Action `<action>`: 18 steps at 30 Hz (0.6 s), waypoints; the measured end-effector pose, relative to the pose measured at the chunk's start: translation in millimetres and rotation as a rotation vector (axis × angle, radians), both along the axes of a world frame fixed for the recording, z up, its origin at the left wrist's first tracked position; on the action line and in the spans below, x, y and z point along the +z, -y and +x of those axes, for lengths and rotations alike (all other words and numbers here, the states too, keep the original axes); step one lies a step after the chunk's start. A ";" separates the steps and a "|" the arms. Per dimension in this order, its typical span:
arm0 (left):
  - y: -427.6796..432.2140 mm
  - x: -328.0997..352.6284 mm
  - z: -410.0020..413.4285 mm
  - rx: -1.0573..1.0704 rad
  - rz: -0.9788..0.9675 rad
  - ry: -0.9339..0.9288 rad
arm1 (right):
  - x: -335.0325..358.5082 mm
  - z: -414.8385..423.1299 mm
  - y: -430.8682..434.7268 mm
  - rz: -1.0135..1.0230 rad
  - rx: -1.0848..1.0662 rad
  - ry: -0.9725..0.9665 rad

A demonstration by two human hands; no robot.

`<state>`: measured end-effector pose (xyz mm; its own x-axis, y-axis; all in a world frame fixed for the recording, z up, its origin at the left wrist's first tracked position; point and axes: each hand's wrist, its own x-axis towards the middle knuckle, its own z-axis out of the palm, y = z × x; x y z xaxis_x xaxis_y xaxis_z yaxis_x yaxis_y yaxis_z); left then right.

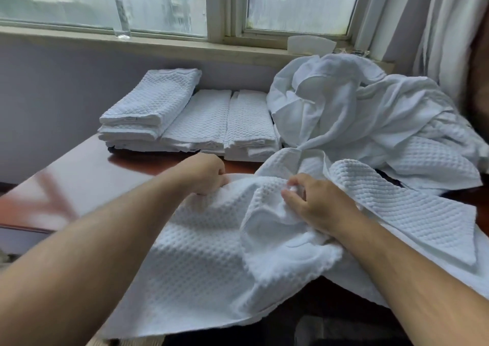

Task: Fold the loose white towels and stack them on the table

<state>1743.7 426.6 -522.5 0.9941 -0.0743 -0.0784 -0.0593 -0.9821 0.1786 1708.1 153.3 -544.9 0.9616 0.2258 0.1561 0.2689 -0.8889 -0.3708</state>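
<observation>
**Room on the left, towels everywhere else**

The brown table (79, 176) is bare on its left side, so a hand can pass there. At the back, the folded towel stacks (185, 118) stand in a row by the wall. A big heap of loose towels (357, 113) fills the right side. The waffle towel (201, 261) covers the front middle. A thin strip of table shows between the stacks and this towel.

Glossy reddish-brown table (79, 181), folded towels (190, 118) stacked at back, loose towels (357, 113) heaped right
</observation>
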 end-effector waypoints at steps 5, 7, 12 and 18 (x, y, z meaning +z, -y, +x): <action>-42.1 0.1 -36.1 0.484 -0.212 0.466 | -4.4 8.1 -12.5 -0.069 -0.147 0.103; -56.1 2.7 -48.2 0.618 -0.109 0.350 | -5.3 10.3 -17.8 -0.117 -0.141 0.137; -41.1 3.5 -59.7 0.409 0.335 0.296 | -9.4 13.0 -35.6 -0.178 0.076 -0.109; -2.9 -19.8 -51.8 0.088 -0.242 0.054 | -11.8 5.9 -28.5 -0.168 0.053 -0.103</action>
